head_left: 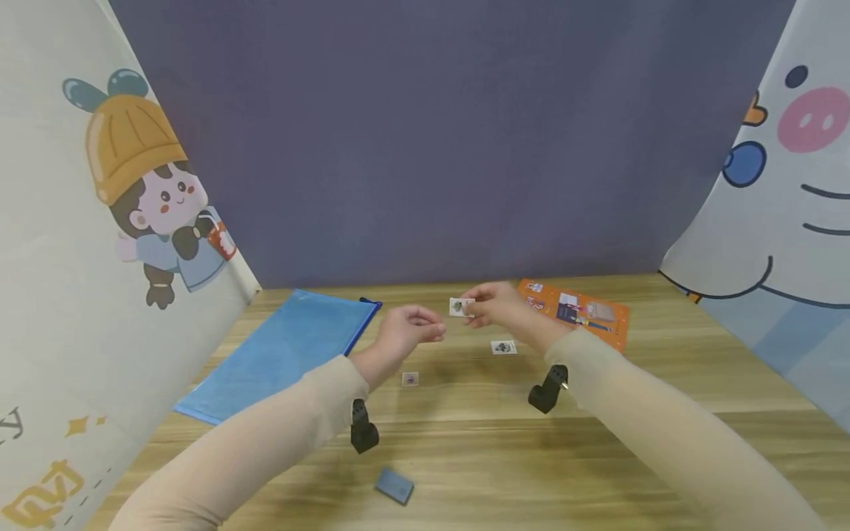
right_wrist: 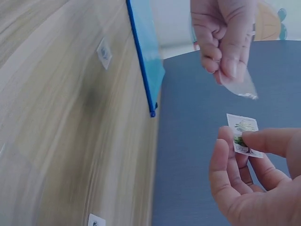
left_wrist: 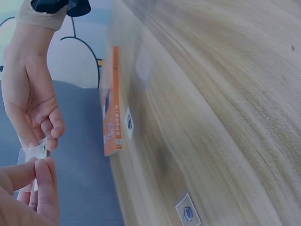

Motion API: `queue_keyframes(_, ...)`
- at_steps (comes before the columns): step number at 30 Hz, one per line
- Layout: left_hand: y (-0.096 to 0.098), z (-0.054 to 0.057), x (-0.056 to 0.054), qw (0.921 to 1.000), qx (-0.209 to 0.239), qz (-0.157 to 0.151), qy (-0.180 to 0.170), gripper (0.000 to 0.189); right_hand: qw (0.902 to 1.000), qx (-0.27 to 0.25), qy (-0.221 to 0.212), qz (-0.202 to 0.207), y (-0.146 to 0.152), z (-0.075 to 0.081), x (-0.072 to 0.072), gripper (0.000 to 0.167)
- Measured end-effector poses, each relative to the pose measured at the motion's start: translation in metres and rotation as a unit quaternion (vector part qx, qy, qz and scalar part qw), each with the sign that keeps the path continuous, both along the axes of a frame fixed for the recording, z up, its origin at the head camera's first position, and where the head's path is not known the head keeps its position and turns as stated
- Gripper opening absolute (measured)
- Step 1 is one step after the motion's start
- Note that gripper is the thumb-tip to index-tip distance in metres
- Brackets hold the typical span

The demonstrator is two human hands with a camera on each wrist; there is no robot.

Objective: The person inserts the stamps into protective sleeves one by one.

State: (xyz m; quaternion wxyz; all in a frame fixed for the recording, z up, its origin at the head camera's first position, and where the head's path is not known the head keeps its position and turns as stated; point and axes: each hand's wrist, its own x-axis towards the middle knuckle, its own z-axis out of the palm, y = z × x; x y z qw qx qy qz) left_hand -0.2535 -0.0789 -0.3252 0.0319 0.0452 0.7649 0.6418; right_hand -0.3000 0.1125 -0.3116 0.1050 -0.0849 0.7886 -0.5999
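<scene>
Between thumb and fingers, my right hand [head_left: 501,306] pinches a small white-edged postage stamp [right_wrist: 242,127] printed with a green tree. My left hand [head_left: 398,339] faces it and pinches a small clear plastic sleeve [right_wrist: 244,88]. In the right wrist view the sleeve and the stamp are apart, with a short gap between them. Both hands are raised above the wooden table. Below the right hand lies a stamp with a dark print [head_left: 503,347]. Another stamp, with a round purplish print [head_left: 410,379], lies below the left hand.
At the left lies a blue zip folder [head_left: 279,346] with a dark blue edge. An orange printed sheet or booklet [head_left: 614,317] is at the back right, partly behind the right arm. A small grey-blue block [head_left: 395,486] lies near the front. A dark curtain [head_left: 425,147] hangs behind the table.
</scene>
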Motion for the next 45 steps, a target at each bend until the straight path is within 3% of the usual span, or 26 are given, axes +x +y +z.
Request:
queue_keyframes(7,-0.001,0.003,0.002,1.0,0.002,-0.002,0.003,0.024,0.9997,0.007,0.012,0.019,0.01,0.008,0.009,0.033)
queue_keyframes(20,0.003,0.007,-0.005,0.999,0.041,0.007,0.017,0.022,0.9998,0.003,0.018,0.009,0.018,0.024,0.021,0.029)
queue_keyframes(31,0.007,0.009,-0.008,0.9955,0.092,0.015,0.012,0.019,0.9977,-0.06,0.024,-0.018,0.015,0.028,0.029,0.032)
queue_keyframes(36,0.008,0.008,-0.01,0.9935,0.111,0.022,0.009,0.02,0.9988,-0.031,0.026,-0.029,0.012,0.029,0.03,0.033)
queue_keyframes(45,0.006,0.007,-0.008,0.9902,0.136,0.006,0.032,0.017,0.9986,0.017,0.03,-0.039,0.01,0.028,0.031,0.031)
